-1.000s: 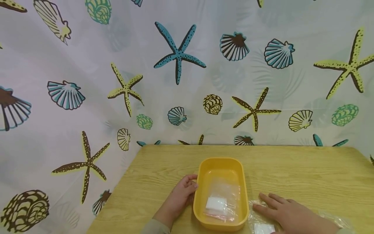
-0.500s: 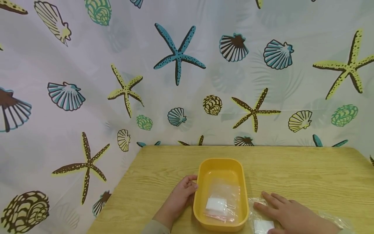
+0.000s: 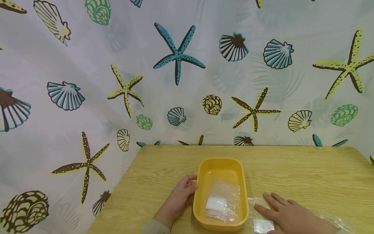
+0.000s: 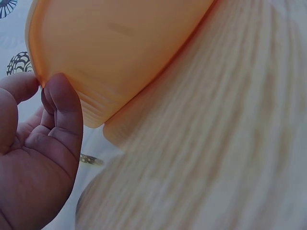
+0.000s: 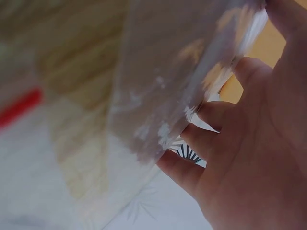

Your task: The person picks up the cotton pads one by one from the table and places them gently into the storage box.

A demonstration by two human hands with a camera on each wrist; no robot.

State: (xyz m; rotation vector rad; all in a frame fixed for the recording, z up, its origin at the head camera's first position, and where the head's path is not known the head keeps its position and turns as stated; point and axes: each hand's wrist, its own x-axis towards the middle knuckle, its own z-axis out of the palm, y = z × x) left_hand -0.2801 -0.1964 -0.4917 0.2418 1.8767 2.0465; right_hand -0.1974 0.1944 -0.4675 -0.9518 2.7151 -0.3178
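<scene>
A deep yellow plastic tray (image 3: 221, 165) stands upright on the table. My left hand (image 3: 179, 196) holds its left side, fingers curled at the rim; in the left wrist view the fingertips touch the tray's outer wall (image 4: 134, 48). Inside the tray lies a clear plastic zip bag (image 3: 228, 195) with a white square (image 3: 216, 204) in it and a reddish strip at the near end. Right of the tray, my right hand (image 3: 295, 214) rests with spread fingers on another clear bag (image 3: 260, 211) with a white square (image 3: 263, 225). The right thumb is partly cut off by the frame.
More crinkled clear plastic (image 3: 336, 221) lies by the right wrist. The wood-grain table (image 3: 306, 172) ends against a white curtain (image 3: 193, 94) printed with shells and starfish, which also hangs along the left side.
My right hand has slid very slightly right over the bag, and its fingers lie a little farther from the tray. The left hand and the tray have not moved.
</scene>
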